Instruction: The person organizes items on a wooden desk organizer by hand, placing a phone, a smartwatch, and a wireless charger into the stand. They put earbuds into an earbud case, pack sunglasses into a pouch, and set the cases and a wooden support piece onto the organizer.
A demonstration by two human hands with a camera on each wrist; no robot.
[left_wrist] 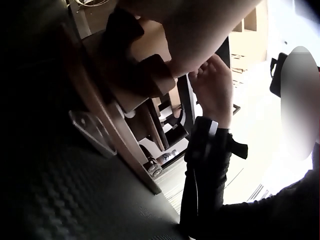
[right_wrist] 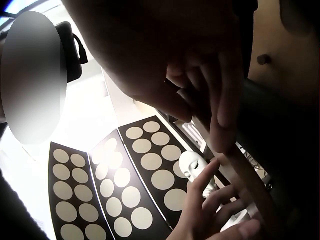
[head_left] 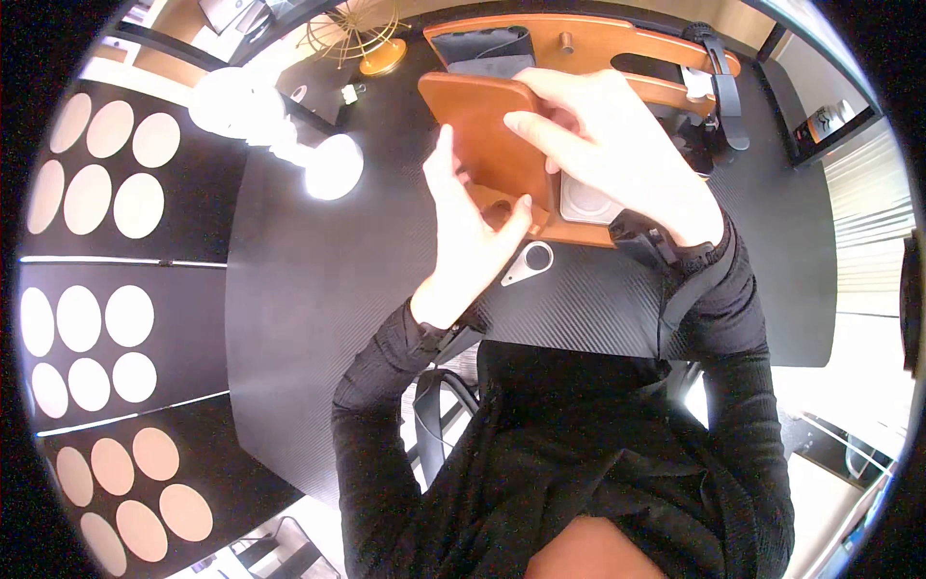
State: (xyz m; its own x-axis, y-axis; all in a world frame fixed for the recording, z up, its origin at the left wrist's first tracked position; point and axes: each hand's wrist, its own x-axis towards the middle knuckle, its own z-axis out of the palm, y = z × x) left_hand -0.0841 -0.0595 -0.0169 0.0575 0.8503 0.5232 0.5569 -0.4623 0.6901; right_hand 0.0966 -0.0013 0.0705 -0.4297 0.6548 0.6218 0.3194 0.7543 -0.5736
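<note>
A brown leather case [head_left: 482, 135] is held up above the black table [head_left: 328, 289] by both hands. My left hand [head_left: 471, 198] grips its left edge, fingers upright along the side and thumb pinching the lower corner. My right hand [head_left: 579, 125] curls over the case's top right, fingertips on its face. In the left wrist view the case [left_wrist: 145, 75] shows dark, with the right hand [left_wrist: 212, 85] behind it. The right wrist view shows the left hand [right_wrist: 215, 205] below the case's edge [right_wrist: 250, 180].
A wooden desk organizer [head_left: 588, 43] stands on the table behind the case, a white square block [head_left: 586, 203] in its front. A silver tag [head_left: 529, 262] lies near it. A white mannequin head [head_left: 241, 106] and gold wire ornament [head_left: 362, 39] sit at the back left. Black panels with beige discs [head_left: 106, 174] lie left.
</note>
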